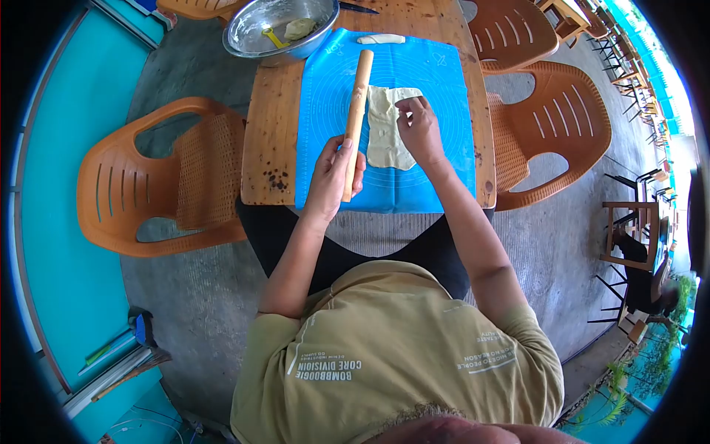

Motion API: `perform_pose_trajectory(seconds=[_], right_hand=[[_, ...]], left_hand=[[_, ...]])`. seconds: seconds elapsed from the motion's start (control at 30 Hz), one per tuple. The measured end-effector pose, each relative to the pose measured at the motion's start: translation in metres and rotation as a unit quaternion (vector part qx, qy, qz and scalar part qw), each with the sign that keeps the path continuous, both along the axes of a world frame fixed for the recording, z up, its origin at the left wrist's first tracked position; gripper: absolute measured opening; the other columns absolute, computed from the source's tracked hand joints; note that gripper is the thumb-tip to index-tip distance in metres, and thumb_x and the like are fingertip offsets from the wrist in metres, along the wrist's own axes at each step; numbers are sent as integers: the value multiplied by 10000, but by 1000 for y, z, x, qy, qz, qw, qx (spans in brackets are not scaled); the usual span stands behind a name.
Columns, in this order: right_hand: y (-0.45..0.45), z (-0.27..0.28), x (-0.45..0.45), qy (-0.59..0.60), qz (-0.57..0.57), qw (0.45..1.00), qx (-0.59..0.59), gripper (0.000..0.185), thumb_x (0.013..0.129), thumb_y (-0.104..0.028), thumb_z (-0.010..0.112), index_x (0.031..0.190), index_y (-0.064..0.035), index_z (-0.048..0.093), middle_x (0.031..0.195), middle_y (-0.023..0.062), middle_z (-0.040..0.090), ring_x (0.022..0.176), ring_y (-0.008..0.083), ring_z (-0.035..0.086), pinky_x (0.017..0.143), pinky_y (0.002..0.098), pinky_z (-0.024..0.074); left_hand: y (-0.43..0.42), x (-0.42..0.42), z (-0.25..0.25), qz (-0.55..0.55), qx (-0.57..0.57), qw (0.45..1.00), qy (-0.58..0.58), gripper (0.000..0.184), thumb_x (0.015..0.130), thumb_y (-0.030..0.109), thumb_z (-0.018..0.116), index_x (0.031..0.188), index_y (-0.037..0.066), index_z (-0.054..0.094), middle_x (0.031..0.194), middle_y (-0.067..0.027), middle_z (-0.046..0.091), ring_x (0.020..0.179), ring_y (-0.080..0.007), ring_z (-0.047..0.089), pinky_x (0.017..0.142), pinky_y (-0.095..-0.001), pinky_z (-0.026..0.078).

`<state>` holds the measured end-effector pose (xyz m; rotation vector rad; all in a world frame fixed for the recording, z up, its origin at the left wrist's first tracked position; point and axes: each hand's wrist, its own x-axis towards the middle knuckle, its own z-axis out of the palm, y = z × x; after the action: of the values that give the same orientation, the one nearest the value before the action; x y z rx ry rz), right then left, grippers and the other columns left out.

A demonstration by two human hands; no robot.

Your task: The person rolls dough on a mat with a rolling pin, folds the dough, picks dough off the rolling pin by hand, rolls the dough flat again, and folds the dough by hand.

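Left grip (330, 176) clasps the rolling pin (359, 96); right grip (420, 133), closure unclear, is at two o'clock of dough (384, 137), probably soft, best held by edges.

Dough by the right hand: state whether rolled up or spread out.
Spread out: the dough lies as a broad sheet on the blue mat, the right hand at its edge. Any folded edge: cannot tell.

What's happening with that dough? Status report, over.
Left hand gripping rolling pin. Right hand over flat dough, contact unclear. Smaller dough piece at far end of mat, seemingly out of the way.
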<state>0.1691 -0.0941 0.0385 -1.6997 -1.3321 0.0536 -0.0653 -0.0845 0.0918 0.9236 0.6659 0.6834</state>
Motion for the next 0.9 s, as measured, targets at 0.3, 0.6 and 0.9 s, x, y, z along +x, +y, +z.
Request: perform_pose_trajectory(seconds=[0.3, 0.6, 0.9], right_hand=[[3, 4, -1, -86, -13, 996, 13, 164, 993, -110, 647, 1105, -34, 740, 975, 187, 756, 893, 373, 720, 828, 458, 569], [5, 65, -39, 172, 65, 983, 9, 550, 946, -430, 806, 1094, 79, 659, 893, 185, 761, 827, 219, 758, 725, 363, 597], [6, 59, -30, 312, 34, 949, -21, 386, 1118, -293, 571, 976, 50, 676, 837, 117, 751, 766, 153, 740, 663, 297, 560]], left_hand=[[1, 2, -5, -4, 18, 1000, -22, 356, 1129, 376, 522, 1302, 66, 544, 836, -62, 630, 547, -102, 547, 448, -258, 423], [-8, 15, -9, -13, 59, 998, 15, 447, 1131, 354, 536, 1409, 6, 501, 809, -48, 623, 546, -77, 538, 467, -252, 427], [-14, 17, -7, -35, 108, 993, 40, 452, 1143, 372, 497, 1402, 3, 518, 810, -45, 612, 570, -91, 544, 510, -259, 441]])
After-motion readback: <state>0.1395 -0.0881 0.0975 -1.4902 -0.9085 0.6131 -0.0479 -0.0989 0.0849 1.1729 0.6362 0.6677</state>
